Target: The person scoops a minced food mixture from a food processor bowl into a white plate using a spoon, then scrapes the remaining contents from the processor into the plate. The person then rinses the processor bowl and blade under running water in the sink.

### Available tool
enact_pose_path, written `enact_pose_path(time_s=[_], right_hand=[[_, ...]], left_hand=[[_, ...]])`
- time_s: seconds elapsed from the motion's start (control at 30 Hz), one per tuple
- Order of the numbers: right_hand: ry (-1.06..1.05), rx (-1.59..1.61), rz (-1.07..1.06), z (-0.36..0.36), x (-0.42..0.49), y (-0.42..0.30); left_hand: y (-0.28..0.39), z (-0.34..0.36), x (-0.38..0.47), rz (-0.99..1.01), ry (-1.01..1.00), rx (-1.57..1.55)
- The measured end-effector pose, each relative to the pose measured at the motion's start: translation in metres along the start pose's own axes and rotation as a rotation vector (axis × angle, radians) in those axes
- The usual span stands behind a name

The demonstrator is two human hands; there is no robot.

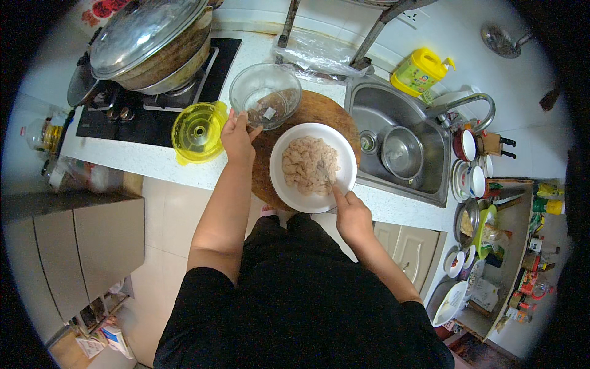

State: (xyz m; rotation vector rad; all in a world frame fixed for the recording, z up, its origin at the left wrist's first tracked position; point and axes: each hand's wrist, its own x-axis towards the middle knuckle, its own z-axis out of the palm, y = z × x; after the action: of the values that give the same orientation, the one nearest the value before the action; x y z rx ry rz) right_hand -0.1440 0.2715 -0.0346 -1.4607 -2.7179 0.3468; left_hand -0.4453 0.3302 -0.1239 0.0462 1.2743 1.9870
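Note:
My left hand (pixel 238 140) grips the lower side of a clear glass bowl (pixel 262 87), which is tilted and holds no food that I can see. The glass bowl is at the far edge of a round wooden chopping board (pixel 325 108). A white bowl (pixel 343 177) with pale pinkish raw meat (pixel 304 161) sits on the board's near right part. My right hand (pixel 355 217) is closed around the handle of a metal utensil (pixel 326 173). Its end is sunk in the meat, so its kind is hidden. Left of my left hand lies a translucent yellow plastic lid (pixel 198 131).
At the left, a large lidded pot (pixel 161 60) stands on a black gas hob (pixel 152 120). To the right is a steel sink (pixel 396 187) with a metal basin (pixel 402 150) and a tap (pixel 488 108). Yellow detergent (pixel 419 71) stands behind it; dishes and a knife block (pixel 489 144) are farther right.

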Motion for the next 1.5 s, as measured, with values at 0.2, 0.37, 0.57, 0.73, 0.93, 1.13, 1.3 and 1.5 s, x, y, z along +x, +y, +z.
enact_pose_path(time_s=[0.2,0.37,0.57,0.73,0.93,1.13,1.3,1.5], right_hand=[[0.172,-0.020,-0.025,-0.026,0.009,0.007],[0.197,-0.028,-0.056,0.015,0.036,0.006],[0.134,-0.044,-0.063,-0.013,0.014,0.012],[0.065,-0.012,-0.125,-0.037,-0.015,0.000],[0.137,-0.011,-0.107,0.006,0.001,0.004],[0.014,-0.073,-0.018,-0.034,-0.034,-0.005],[-0.080,-0.050,0.034,0.003,-0.033,-0.015],[-0.146,-0.038,0.002,0.022,-0.023,-0.018]], left_hand=[[0.014,-0.019,-0.024,-0.123,-0.096,0.246],[-0.008,-0.055,-0.069,-0.146,-0.325,0.646],[-0.003,-0.063,-0.114,-0.467,-0.437,0.637],[0.001,-0.058,-0.124,-0.408,-0.435,0.774],[-0.005,-0.063,-0.122,-0.373,-0.454,0.767],[-0.008,-0.069,-0.117,-0.427,-0.504,0.765],[-0.012,-0.073,-0.116,-0.433,-0.497,0.720],[-0.013,-0.072,-0.115,-0.475,-0.488,0.747]])
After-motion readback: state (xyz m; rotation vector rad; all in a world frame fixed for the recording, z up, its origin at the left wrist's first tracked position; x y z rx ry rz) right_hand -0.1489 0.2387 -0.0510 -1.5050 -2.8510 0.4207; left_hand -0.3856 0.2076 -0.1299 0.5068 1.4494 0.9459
